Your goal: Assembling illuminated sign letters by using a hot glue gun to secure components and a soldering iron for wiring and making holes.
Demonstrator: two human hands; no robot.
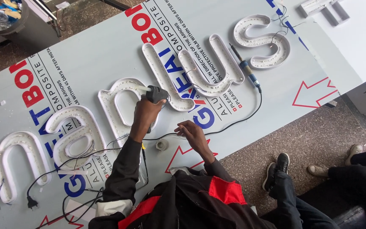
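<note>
At the bottom centre, the person's black-and-red jacket (200, 199) fills the near edge. Just above it, the right hand (192, 132) rests on the tabletop (106, 46), fingers curled loosely, their tips touching a thin wire (166, 135); whether they pinch it cannot be told. A small roll of tape (162, 145) lies just left of that hand. Higher, at centre, the left hand (145, 113) has its fingers wrapped tight around a dark glue gun (156, 94), its nozzle pointing into the white channel letter n (121, 99). Farther up right, a soldering iron (245, 68) lies beside the letter s (261, 40).
</note>
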